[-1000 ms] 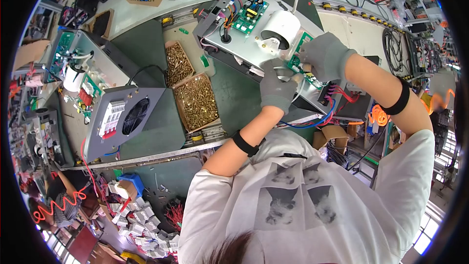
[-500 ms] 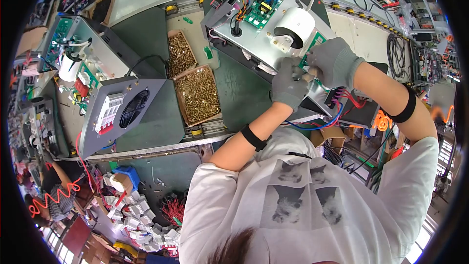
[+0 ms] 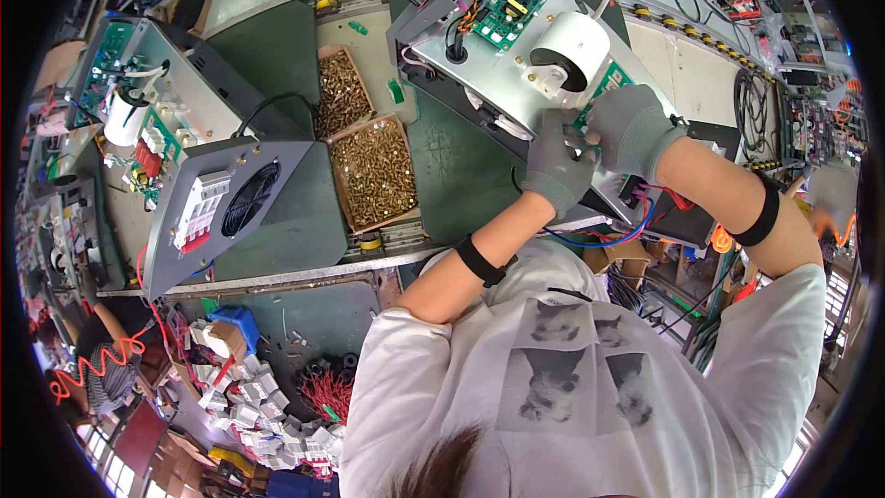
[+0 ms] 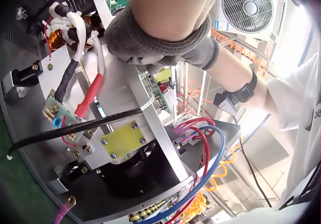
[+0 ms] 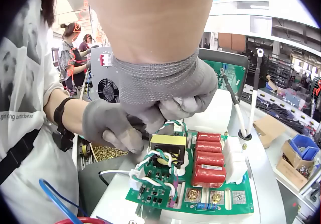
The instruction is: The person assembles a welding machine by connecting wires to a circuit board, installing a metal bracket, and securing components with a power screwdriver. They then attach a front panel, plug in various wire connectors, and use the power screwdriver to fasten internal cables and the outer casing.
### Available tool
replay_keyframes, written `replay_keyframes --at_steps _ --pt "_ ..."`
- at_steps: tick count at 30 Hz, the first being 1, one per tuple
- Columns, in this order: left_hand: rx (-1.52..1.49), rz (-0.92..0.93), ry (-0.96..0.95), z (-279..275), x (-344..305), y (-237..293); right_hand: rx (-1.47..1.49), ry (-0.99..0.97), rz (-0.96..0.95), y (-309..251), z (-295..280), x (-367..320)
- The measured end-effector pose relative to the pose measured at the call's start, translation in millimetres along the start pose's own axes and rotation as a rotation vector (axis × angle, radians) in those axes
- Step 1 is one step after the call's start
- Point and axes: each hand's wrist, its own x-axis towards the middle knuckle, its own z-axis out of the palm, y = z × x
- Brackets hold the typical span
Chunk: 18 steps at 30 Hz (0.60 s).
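Observation:
Both gloved hands work close together over an opened machine chassis. My right hand has bent fingers at the green and white twisted wires, which loop above a yellow-topped transformer. These parts sit on a green circuit board with several red capacitors. My left hand is beside the right, thumb and fingers curled at a small dark piece; I cannot tell what it is. A white cylinder stands just beyond the hands. In the left wrist view, my left hand mostly hides its own fingers.
A second chassis with a fan panel stands to the left. Between them are two boxes of brass-coloured fasteners. Red and blue wires hang from the near side, and a black cable crosses its lower part.
The right hand has come toward the left, and their fingertips now meet more closely. The head view has shifted, so the machine appears further right.

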Motion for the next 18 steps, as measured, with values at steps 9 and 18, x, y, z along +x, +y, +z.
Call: replay_keyframes --at_steps 9,18 --pt "0.859 0.159 -0.103 -59 -41 9 0.274 0.339 -0.002 5 -1 -74" --pt "0.661 0.010 -0.556 -100 -79 5 0.372 0.734 -0.085 -80 51 -92"
